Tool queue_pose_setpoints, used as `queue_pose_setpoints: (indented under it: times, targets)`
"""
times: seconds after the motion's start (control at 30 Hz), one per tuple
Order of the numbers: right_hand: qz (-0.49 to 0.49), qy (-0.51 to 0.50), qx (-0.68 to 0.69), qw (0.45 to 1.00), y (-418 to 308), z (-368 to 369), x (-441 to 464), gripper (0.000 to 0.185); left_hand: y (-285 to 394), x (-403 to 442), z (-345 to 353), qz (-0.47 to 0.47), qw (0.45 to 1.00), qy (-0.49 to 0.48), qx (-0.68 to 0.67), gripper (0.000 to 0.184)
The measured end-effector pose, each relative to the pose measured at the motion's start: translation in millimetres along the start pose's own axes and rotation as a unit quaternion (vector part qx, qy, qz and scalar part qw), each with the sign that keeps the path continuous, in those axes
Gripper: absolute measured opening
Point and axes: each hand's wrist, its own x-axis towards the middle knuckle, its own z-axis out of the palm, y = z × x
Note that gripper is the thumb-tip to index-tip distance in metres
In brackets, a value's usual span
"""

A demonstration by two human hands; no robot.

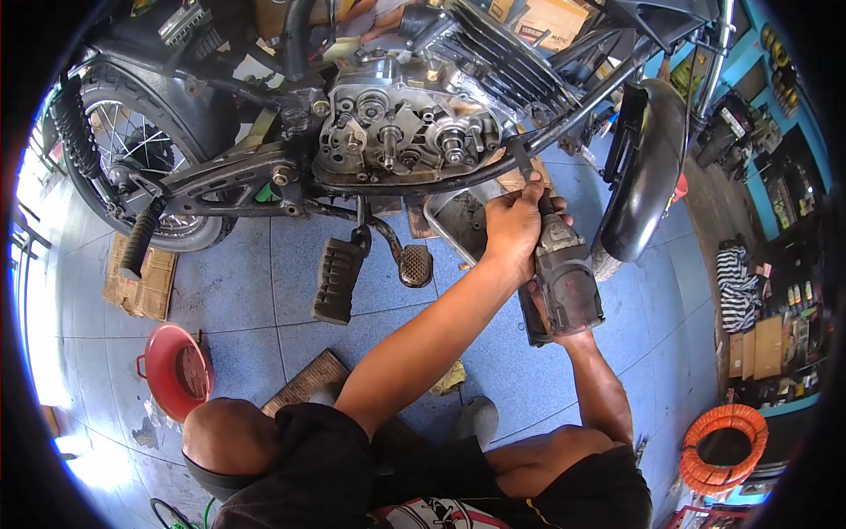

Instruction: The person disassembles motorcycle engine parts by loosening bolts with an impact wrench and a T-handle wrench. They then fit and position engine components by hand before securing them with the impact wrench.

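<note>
A dark grey impact wrench [568, 286] is in both my hands, its long socket [522, 160] pointing up toward the frame tube below the engine. My left hand [515, 225] wraps around the front of the wrench near the socket. My right hand [539, 309] grips the handle from below, mostly hidden behind the tool body. Whether the socket sits on a bolt, I cannot tell. Just left of it is the motorcycle engine [405, 132], its side cover off and its shafts and gears exposed.
A metal pan [458, 219] lies under the engine. A footpeg [339, 280] and a pedal [415, 265] jut toward me. The front fender [650, 167] stands at right. On the floor are a red basin [176, 375] and an orange coil [723, 450]. Another person's limb [388, 22] shows behind the motorcycle.
</note>
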Motion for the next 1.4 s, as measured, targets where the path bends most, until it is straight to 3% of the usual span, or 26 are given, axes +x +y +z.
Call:
queue_pose_setpoints:
  times: [0.1,0.2,0.3,0.43,0.57,0.77,0.83,0.87,0.93,1.0,1.1,1.33,1.4]
  targets:
    - [0.069,-0.015,0.019,0.997,0.7,4.1,0.8,0.038,-1.6,3.4,-4.1,0.015,1.0,-0.011,-0.007,0.03]
    - [0.086,0.058,0.181,0.978,26.2,17.9,-4.6,0.033,-0.3,2.2,-4.5,0.014,1.0,-0.008,0.001,0.031]
    - [0.001,0.083,0.076,0.994,-17.2,-6.7,10.7,0.038,2.1,0.8,-5.3,0.013,1.0,-0.006,0.025,0.033]
    - [0.069,0.065,0.089,0.991,-10.4,-4.5,5.4,0.04,-0.6,0.0,-3.6,0.015,1.0,-0.004,0.025,0.034]
    - [-0.111,0.055,-0.082,0.989,-7.0,-3.3,10.6,0.031,5.8,-0.9,0.0,0.009,1.0,0.004,0.028,0.033]
    - [0.065,0.045,0.087,0.993,-21.0,-2.0,3.7,0.017,4.6,1.4,-2.7,0.001,0.999,-0.011,0.032,0.035]
    - [-0.036,0.077,-0.018,0.996,-18.7,-3.3,9.9,0.035,2.1,4.3,-3.7,0.008,0.999,-0.024,0.026,0.036]
    - [-0.034,0.079,-0.02,0.996,-18.6,-2.7,7.2,0.035,0.8,4.4,-3.1,0.017,0.999,-0.035,0.018,0.036]
    - [-0.099,0.054,-0.178,0.977,-15.7,0.7,3.9,0.038,1.2,5.6,-0.1,0.023,0.999,-0.038,0.018,0.035]
    - [0.043,0.027,0.022,0.998,-8.2,6.7,1.2,0.038,2.8,2.4,-2.0,0.007,0.999,-0.04,0.001,0.037]
    - [0.005,0.03,0.042,0.999,-6.6,7.2,2.6,0.036,2.3,4.7,-5.2,0.008,0.999,-0.043,0.015,0.038]
    - [0.022,0.062,0.04,0.997,-8.6,4.4,5.0,0.048,1.0,5.7,-10.4,0.008,0.998,-0.057,0.032,0.041]
    - [0.102,0.086,0.196,0.971,0.3,13.0,2.1,0.047,-0.7,5.7,-10.7,0.004,0.998,-0.054,0.028,0.041]
